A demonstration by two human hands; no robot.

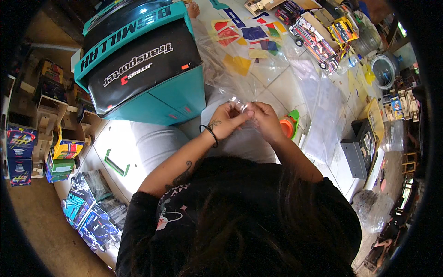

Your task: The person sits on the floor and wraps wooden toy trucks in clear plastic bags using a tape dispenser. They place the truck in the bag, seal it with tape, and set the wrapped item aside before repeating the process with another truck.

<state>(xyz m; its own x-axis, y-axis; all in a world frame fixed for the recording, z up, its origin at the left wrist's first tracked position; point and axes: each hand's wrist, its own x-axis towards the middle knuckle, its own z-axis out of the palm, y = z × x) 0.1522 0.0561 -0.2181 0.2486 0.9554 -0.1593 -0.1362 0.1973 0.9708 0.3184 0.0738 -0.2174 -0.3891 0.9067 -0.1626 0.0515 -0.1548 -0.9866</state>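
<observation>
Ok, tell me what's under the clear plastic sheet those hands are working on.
Through the clear plastic sheet, coloured paper pieces show on the white tiled floor. Both the left hand and right hand pinch its near edge; what lies under the hands themselves is hidden.

Whatever the left hand (227, 121) and right hand (264, 119) pinch between their fingertips is too small to tell, and the clear plastic sheet (258, 74) they meet at blurs into glare. The person's head hides the lap and both upper arms. The toy truck (316, 41) and boxes (20, 152) near the rim bend and smear, and the dark rim cuts off the heap at far right.
</observation>
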